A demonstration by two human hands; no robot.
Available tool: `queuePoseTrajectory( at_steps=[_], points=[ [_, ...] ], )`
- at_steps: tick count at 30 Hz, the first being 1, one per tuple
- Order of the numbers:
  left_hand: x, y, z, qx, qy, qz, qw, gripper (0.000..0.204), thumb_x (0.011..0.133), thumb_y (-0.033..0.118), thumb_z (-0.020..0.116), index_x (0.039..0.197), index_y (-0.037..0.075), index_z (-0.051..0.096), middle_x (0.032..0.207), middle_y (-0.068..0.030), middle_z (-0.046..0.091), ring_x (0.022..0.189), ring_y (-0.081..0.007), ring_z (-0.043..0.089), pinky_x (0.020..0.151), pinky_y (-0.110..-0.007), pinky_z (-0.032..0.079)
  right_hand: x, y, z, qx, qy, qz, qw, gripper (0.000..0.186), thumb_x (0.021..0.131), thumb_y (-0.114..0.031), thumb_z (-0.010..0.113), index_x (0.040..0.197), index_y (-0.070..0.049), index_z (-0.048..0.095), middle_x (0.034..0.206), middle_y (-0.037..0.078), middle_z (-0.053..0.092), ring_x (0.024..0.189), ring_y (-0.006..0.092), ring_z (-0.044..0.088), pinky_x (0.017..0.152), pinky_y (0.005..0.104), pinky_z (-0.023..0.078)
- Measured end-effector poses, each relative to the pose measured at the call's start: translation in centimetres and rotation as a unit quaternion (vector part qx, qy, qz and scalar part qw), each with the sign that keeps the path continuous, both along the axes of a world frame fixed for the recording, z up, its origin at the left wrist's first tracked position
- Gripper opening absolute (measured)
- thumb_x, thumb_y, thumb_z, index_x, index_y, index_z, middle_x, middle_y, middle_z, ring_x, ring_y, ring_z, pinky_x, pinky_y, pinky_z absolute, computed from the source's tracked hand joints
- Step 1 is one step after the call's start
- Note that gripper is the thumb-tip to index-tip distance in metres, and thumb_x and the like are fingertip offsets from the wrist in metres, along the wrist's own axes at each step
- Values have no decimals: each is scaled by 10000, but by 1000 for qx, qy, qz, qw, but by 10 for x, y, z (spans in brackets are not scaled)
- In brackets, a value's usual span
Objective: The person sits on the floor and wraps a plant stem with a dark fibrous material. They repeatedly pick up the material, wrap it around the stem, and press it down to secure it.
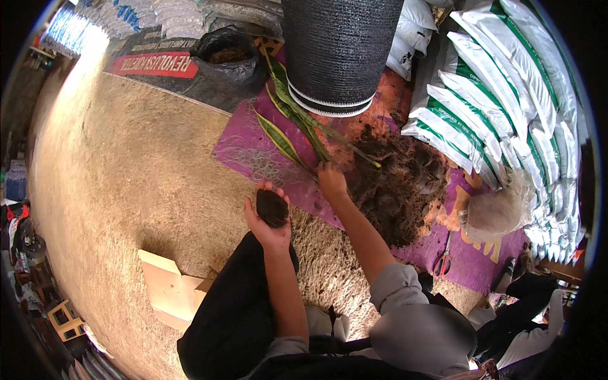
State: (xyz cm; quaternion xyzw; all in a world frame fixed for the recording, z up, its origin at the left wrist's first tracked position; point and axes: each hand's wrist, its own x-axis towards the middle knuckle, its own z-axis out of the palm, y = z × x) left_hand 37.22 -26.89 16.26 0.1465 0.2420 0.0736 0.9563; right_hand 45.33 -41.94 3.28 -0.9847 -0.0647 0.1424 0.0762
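My left hand (271, 235) is cupped, palm up, around a dark clump of soil (272, 206). My right hand (332, 180) reaches over the purple sheet (237, 142), its fingers pinched at the base of long green, yellow-edged snake plant leaves (282, 139). Thin pale-green strands (259, 161) lie on the sheet left of the leaves. Right of my right hand is a heap of dark soil and fibrous roots (392, 183), with red-handled scissors (443, 259) below it. A large black fabric planter (335, 50) stands just beyond the leaves.
A black bag of soil (225, 60) sits behind, left. White-and-green sacks (494, 82) are stacked right, beside a clear bag (497, 209). Cardboard (168, 288) lies on the concrete floor (120, 177). A person in dark trousers (525, 304) is at lower right. Clutter lines the left edge.
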Motion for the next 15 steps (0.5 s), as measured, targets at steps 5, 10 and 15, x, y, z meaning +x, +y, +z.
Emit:
queuePoseTrajectory(
  at_steps=[5, 10, 15],
  points=[
    [-3, -6, 5, 12, 5, -4, 1000, 488, 934, 429, 407, 1214, 37, 482, 1072, -74, 593, 921, -240, 595, 786, -375, 500, 19, -11, 49, 197, 182, -162, 949, 494, 728, 2, 652, 1203, 37, 521, 1048, 174, 597, 951, 286, 618, 747, 372, 555],
    [-2, -32, 17, -22, -25, -20, 999, 495, 937, 434, 389, 1223, 40, 477, 1101, -66, 578, 930, -237, 588, 785, -368, 496, -7, -56, 98, 592, 384, -191, 682, 503, 717, 1, 669, 1196, 48, 522, 936, 94, 633, 877, 173, 618, 747, 323, 532],
    [-6, -67, 60, -25, -58, -8, 998, 454, 939, 407, 397, 1200, 51, 502, 1110, -54, 587, 953, -218, 585, 836, -360, 476, -92, -100, 206, 636, 368, -62, 675, 503, 775, 57, 601, 1260, 6, 479, 972, 43, 617, 886, 110, 585, 778, 252, 487]
  ],
)
